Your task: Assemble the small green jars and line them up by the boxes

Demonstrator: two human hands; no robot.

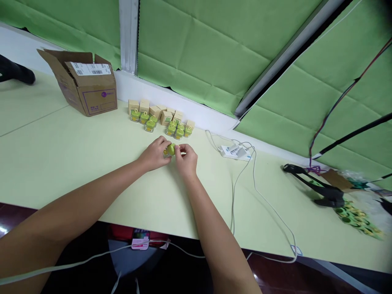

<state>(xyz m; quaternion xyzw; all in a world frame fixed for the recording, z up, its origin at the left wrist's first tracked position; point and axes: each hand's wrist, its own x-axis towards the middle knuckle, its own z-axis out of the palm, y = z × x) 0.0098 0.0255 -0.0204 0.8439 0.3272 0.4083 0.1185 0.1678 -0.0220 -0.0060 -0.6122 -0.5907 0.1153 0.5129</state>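
Above the table's middle, my left hand (155, 154) is closed around a small clear jar (165, 153) tilted toward the right. Its green lid (171, 149) faces my right hand (187, 160), whose thumb and forefinger pinch at the lid's top; the exact grip is partly hidden. Beyond my hands stand several similar clear jars with green lids and looped tops, one group (150, 125) to the left and another (179, 133) to the right. Right behind them is a row of small cardboard boxes (144, 105).
A large open carton (98, 96) stands at the back left. Right of my hands lies a white power strip (235, 152) with trailing cables. Farther right are a black clamp-like stand (327, 194) and a pile of green ring-like pieces (357, 218). A phone (140, 239) shows below the table edge.
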